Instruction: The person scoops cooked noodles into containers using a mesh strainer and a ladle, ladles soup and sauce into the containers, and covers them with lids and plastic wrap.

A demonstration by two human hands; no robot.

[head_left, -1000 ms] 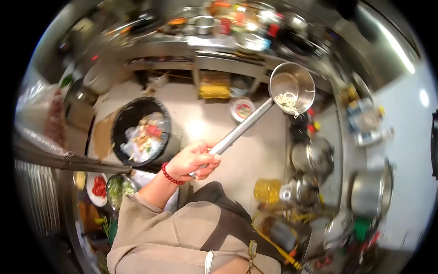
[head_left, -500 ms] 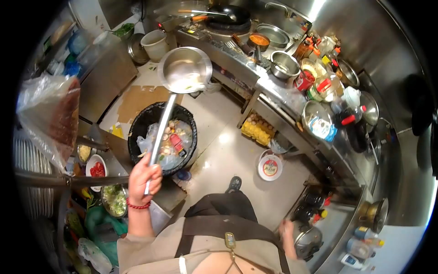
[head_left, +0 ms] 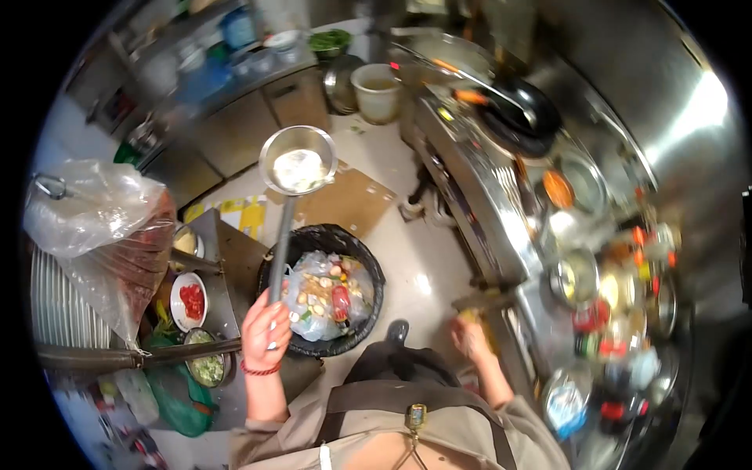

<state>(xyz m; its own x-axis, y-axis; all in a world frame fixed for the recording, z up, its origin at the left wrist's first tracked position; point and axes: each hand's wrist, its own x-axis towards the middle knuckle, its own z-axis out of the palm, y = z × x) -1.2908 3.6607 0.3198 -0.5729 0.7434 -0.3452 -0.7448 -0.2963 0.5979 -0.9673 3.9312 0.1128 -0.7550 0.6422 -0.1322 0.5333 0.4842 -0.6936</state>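
Observation:
My left hand [head_left: 266, 333], with a red bracelet at the wrist, is closed around the handle of a long-handled metal ladle [head_left: 270, 160]. The ladle's round bowl points away from me, and something pale or a bright reflection shows inside it. Below the handle stands a rubbish bin [head_left: 377, 274] lined with a black bag, holding eggshells, plastic and a red-labelled bottle. My right hand [head_left: 470, 338] hangs beside the counter's lower edge, its fingers loosely bent and apart. Nothing shows in it.
A steel counter [head_left: 521, 243] with a black wok [head_left: 521, 117] and bottles runs along the right. Flattened cardboard [head_left: 345, 200] lies on the floor. At left are stacked plates [head_left: 66, 301], a hanging plastic bag [head_left: 102, 207] and a bowl of red pieces [head_left: 188, 313].
My view has turned left, so the counter appears farther right. The ladle stays in my left hand, its bowl looking smaller. My right hand has moved forward, away from the lidded pot.

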